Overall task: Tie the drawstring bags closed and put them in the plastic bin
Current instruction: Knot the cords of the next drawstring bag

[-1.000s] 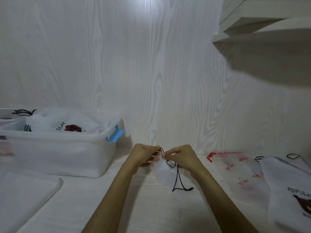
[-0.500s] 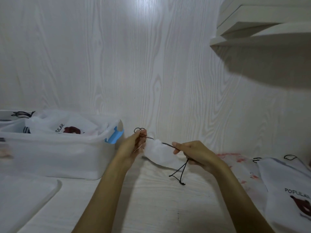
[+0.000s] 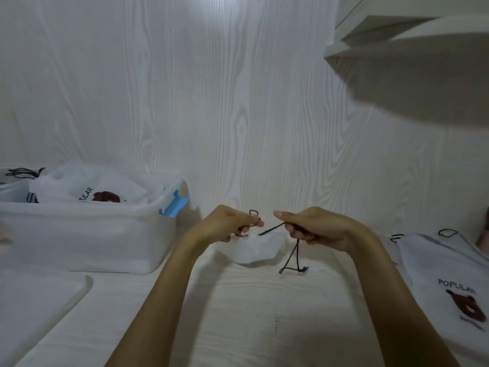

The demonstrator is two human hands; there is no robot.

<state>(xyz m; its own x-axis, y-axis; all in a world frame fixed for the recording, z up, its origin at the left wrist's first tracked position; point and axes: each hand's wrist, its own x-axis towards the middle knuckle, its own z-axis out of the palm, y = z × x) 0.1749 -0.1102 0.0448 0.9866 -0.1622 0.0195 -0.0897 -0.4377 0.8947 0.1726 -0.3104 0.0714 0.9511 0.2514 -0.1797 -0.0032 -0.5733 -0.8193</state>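
A small white drawstring bag [image 3: 258, 247] hangs bunched between my hands just above the table. My left hand [image 3: 227, 223] pinches one end of its black drawstring, a small loop poking up by the fingertips. My right hand [image 3: 315, 227] grips the other end of the black drawstring [image 3: 292, 258], whose tail dangles down to the table. The translucent plastic bin [image 3: 87, 234] with a blue latch stands to the left and holds several white bags, one printed "POPULAR".
More drawstring bags lie on the table at the right, among them a white one with a bear print [image 3: 449, 292]. A white lid [image 3: 34, 300] lies at the front left. A shelf [image 3: 410, 43] juts out at the upper right. A wood-grain wall stands close behind.
My hands first drew apart, stretching the drawstring, then came closer again and dropped a little. The bag now hangs bunched lower between them.
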